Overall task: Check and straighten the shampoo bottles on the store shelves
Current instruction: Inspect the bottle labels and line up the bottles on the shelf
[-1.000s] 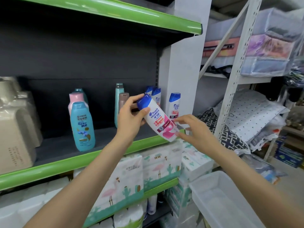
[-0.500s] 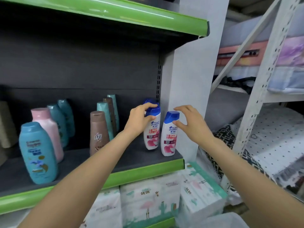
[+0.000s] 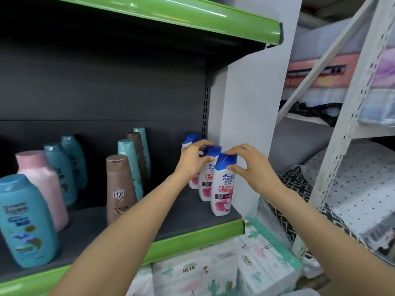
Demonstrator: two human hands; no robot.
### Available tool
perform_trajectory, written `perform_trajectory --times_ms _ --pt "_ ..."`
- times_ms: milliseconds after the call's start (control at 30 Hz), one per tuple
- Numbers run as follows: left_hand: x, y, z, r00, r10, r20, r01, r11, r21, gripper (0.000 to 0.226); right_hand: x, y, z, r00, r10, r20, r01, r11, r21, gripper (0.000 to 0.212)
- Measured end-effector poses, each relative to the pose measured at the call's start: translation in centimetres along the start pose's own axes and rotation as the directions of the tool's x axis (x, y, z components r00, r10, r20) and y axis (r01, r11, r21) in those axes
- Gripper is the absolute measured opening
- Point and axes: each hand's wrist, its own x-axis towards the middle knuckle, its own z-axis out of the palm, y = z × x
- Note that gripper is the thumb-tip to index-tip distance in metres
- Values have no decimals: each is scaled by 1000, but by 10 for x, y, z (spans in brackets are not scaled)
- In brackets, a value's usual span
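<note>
- I read the shelf (image 3: 188, 212) first; its dark deck lies directly below both hands, and the white end panel (image 3: 252, 103) stands just beyond the right hand's far side.
- The row of white, blue-capped shampoo bottles runs front to back between the hands; each long axis is upright, the caps at finger level, the bases below the grip.
- The front bottle (image 3: 222, 184) is nearest the shelf edge; my right hand (image 3: 254, 169) is the nearer hand, its thumb and fingertips pinching the blue cap from the panel side.
- The second bottle (image 3: 206, 178) stands just behind, touching or nearly so; my left hand (image 3: 192, 163) curls round its shoulder and cap from the opposite side.
- Judgement: the coming move is a small twist or nudge about the upright axis; the panel leaves little room rightward, so correction should go leftward or backward.
</note>
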Motion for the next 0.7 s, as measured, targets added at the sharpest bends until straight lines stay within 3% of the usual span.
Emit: perform_trajectory --times_ms 300,467,700 --pt "3 5 -3 997 -9 82 10 1000 -19 39 1 -2 3 1000 19 -12 -19 1000 2 34" --pt "16 -1 -20 992 -70 -101 68 997 -25 26 15 -5 -5 998 55 -17 -53 994 93 37" --pt "36 -22 -12 996 -84 -24 87 988 128 38 37 0 2 980 120 156 -148 973 178 40"
